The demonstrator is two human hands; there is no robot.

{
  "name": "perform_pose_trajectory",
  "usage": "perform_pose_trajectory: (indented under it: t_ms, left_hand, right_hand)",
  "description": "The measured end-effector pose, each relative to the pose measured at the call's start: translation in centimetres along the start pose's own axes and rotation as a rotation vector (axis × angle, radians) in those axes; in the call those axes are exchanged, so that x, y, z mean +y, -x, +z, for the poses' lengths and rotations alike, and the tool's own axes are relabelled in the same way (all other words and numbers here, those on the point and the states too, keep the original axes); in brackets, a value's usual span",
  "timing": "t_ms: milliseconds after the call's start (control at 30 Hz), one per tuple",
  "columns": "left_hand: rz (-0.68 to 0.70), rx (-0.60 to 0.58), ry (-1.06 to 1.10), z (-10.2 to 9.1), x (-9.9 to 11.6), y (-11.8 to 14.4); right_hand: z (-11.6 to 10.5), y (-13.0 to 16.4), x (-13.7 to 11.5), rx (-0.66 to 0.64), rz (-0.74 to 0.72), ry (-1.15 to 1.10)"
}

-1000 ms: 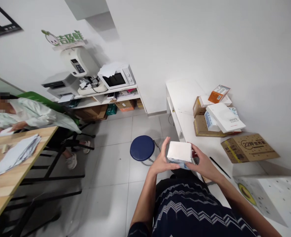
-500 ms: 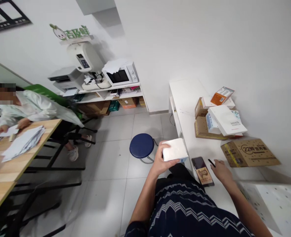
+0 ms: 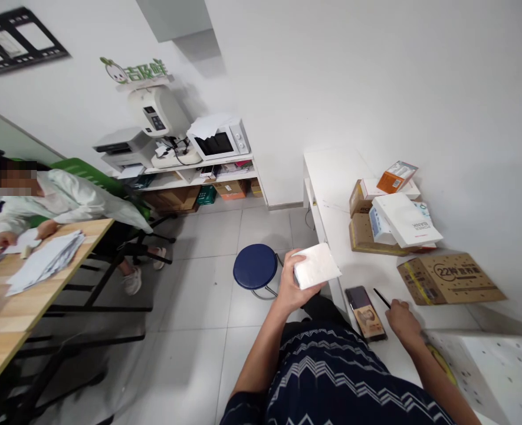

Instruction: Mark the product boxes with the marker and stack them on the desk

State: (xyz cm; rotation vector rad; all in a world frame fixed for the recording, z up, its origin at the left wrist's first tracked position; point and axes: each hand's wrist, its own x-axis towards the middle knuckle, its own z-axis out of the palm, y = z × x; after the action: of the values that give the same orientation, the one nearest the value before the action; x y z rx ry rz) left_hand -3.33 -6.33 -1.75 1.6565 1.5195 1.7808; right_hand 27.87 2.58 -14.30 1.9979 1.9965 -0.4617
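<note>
The left hand (image 3: pixel 289 283) is gripping a white tissue pack (image 3: pixel 316 267); the right hand (image 3: pixel 402 321) is lying loosely on the desk (image 3: pixel 331 177), touching a black pen (image 3: pixel 381 298).

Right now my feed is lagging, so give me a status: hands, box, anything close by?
Left hand grips white box, held above floor. Right hand on white counter, fingertips at black pen. Phone lies between the hands.

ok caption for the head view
Left hand holds a white box; right hand rests by a black pen.
</note>
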Motion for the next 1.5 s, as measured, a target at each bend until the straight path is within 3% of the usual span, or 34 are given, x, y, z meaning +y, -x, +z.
perform_pose_trajectory:
  t_ms: [133,200,233,267,333,433,500,633,800,900,1000,1500]
  left_hand:
    - [0.005,-0.008,-0.042,-0.2,-0.3,0.1]
    - [-0.020,0.003,-0.043,-0.2,-0.3,0.5]
    - [-0.040,0.015,-0.041,-0.2,-0.3,0.7]
    - [-0.063,0.027,-0.036,-0.1,-0.2,0.9]
    - [-0.109,0.043,-0.015,0.3,0.1,1.3]
    - [-0.143,0.033,0.037,0.9,0.6,1.7]
    - [-0.151,0.014,0.057,1.3,0.9,1.9]
    - [-0.221,-0.045,0.083,1.6,1.7,2.0]
    - [-0.311,-0.104,0.087,1.3,2.5,2.0]
    - [-0.298,-0.131,0.101,1.3,2.7,1.9]
    - [-0.268,-0.151,0.102,1.3,3.0,1.8]
    - [-0.211,-0.178,0.045,1.2,3.4,1.5]
  right_hand:
    - [-4.5,0.5,-0.6,0.151,-0.012,-0.153]
    - [-7.8,1.7,-1.4,0.261,-0.043,-0.374]
    - [-9.6,2.6,-1.9,0.344,-0.098,-0.649]
    - [-11.4,3.8,-2.6,0.410,-0.178,-0.986]
    - [-14.7,6.6,-4.4,0.407,-0.404,-1.530]
    - [-18.1,10.8,-7.3,0.224,-0.811,-1.723]
    - [-19.1,12.7,-9.0,0.150,-0.927,-1.682]
    - [-18.9,13.7,-11.8,0.075,-0.868,-1.423]
    - [-17.7,13.0,-13.8,0.215,-0.948,-1.125]
    - [-17.0,13.0,-13.9,0.347,-0.998,-0.960]
    - [-16.6,13.2,-13.6,0.394,-1.062,-0.850]
    - [-15.9,13.5,-13.4,0.392,-1.011,-0.723]
